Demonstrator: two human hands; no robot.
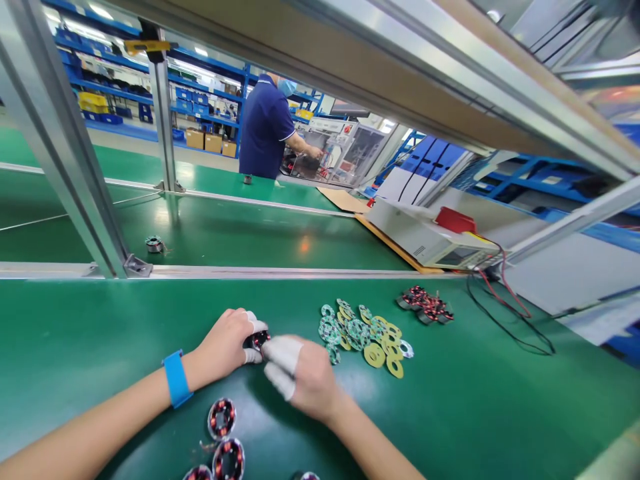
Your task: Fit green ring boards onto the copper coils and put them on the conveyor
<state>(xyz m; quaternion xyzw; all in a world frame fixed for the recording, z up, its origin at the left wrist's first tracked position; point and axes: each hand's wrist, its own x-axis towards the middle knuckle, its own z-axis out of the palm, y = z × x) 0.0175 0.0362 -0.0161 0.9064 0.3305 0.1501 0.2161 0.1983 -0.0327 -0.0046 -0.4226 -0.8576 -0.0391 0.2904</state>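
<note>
My left hand [223, 342], white covers on its fingertips and a blue band at its wrist, grips a small motor stator [259, 340] with copper windings just above the green table. Against the stator's right side is my right hand [311, 377], also with white-covered fingers. Its fingers are bent together and slightly blurred; anything pinched between them is hidden. Nearer to me lie several wound stators [222, 419], some cut off by the lower edge. To the right of my hands is a loose spread of green circuit-board rings [357, 333] and yellow rings [374, 355].
A cluster of copper-wound stators [425, 305] sits at the right. Beyond the metal rail [280, 273] stand a single stator [155, 245] and a white instrument [425, 233] with cables [515, 327]. A co-worker [265, 127] stands across the line; an aluminium post [65, 133] rises at left.
</note>
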